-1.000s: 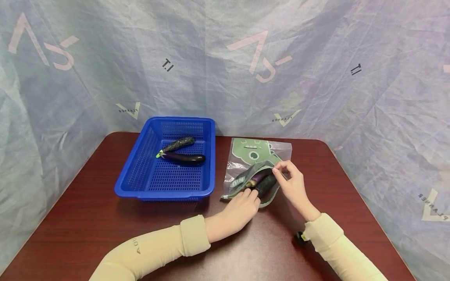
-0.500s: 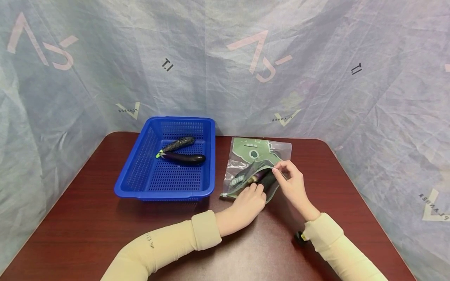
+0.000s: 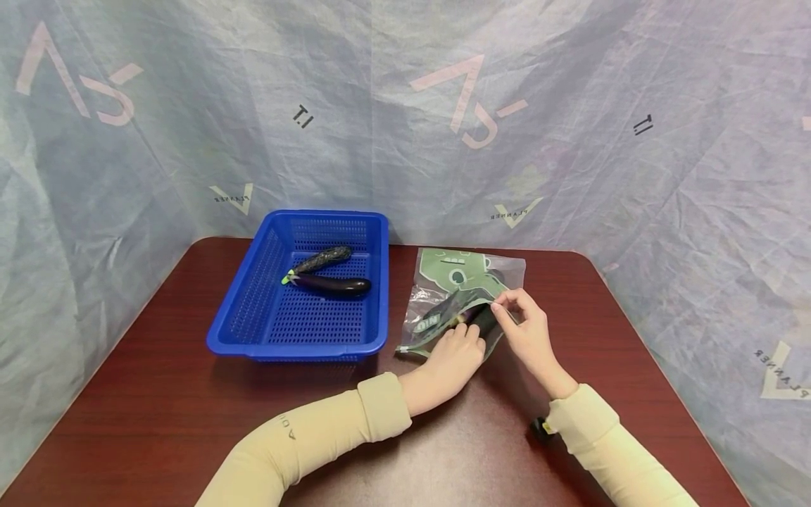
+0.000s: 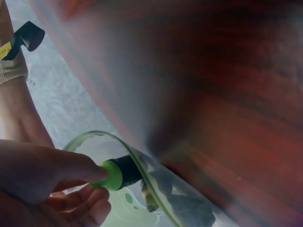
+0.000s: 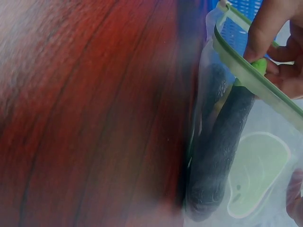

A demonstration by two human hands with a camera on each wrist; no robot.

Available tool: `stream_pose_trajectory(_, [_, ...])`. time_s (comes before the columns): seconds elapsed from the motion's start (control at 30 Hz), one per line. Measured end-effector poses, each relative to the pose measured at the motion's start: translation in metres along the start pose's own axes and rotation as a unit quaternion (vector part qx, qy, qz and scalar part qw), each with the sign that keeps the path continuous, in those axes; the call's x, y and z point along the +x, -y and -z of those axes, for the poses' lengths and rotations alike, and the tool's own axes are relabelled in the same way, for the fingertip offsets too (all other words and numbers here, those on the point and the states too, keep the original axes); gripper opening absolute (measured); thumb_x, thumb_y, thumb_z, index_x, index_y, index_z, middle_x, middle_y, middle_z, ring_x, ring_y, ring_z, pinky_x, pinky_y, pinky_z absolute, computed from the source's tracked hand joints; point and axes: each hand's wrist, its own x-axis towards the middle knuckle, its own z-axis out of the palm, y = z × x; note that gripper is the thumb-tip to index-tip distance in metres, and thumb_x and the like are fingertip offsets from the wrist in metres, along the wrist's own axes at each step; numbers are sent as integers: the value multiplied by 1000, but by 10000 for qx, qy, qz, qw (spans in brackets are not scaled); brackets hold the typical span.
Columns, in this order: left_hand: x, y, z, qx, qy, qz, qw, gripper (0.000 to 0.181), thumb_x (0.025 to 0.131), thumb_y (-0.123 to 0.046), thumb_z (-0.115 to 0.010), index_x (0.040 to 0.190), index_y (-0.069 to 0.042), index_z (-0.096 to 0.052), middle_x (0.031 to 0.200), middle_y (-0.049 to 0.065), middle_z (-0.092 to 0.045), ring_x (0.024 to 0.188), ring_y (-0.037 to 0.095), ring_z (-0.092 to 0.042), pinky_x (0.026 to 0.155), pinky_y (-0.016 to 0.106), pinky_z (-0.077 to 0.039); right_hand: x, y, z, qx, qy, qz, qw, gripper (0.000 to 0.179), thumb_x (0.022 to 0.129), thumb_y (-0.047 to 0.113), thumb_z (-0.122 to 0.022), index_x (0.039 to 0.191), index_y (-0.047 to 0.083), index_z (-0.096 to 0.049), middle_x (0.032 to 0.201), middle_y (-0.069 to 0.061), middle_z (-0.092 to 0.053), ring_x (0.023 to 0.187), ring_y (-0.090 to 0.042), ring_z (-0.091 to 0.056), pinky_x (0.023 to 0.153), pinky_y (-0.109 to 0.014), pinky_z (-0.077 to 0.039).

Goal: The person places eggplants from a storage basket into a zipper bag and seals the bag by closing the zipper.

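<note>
Just right of center, the left hand [image 3: 451, 358] pinches a dark, cucumber-like vegetable [image 4: 122, 173] by its green tip, its body inside a zip bag [image 3: 451, 278]; the right hand [image 3: 527, 334] pinches the bag's mouth. Losing that grip could let the film sag and snag the tip. At left on the counter [image 3: 456, 465], a blue basket [image 3: 298, 351] holds an eggplant [image 3: 336, 286] and a rough-skinned vegetable [image 3: 324, 260].

walls [image 3: 348, 165]: creased grey printed cloth | table [image 3: 158, 394]: red-brown woodgrain | light: soft sheen [image 3: 456, 451]
</note>
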Motion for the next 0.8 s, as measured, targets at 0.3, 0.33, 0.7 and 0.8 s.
stream_pose_trajectory(0.3, [-2, 2, 0, -44, 30, -75, 10000, 7, 88, -19, -57, 89, -18, -64, 90, -1, -55, 84, 15, -52, 64, 24, -41, 0, 0, 0, 65, -23, -9, 10000, 5, 86, -5, -61, 89, -7, -58, 88, -19, -58, 76, -13, -52, 71, -16, -44])
stream_pose_trajectory(0.33, [-3, 2, 1, -68, 37, -92, 9999, 6, 88, -20, -58, 89, -18, -64, 90, -1, -55, 84, 15, -52, 64, 24, -41, 0, 0, 0, 77, -12, -17, 10000, 5, 86, -5, -61, 89, -8, -58, 88, -19, -58, 76, -14, -52, 71, -16, -44])
stream_pose_trajectory(0.7, [-7, 7, 17, -100, 106, -279, 9995, 5, 88, -21, -60, 90, -18, -63, 92, 0, -55, 84, 16, -52, 64, 25, -42, 0, 2, 2, -28, -20, -32, 10000, 5, 86, -4, -62, 89, -6, -59, 88, -16, -58, 76, -12, -51, 70, -16, -43])
stream_pose_trajectory(0.8, [-7, 11, 24, -136, 138, -317, 9993, 5, 88, -20, -61, 91, -17, -64, 93, 0, -56, 85, 16, -52, 65, 26, -43, 1, 1, 3, -8, 20, -19, 10000, 5, 86, -4, -61, 90, -6, -59, 88, -17, -58, 76, -13, -51, 70, -16, -43])
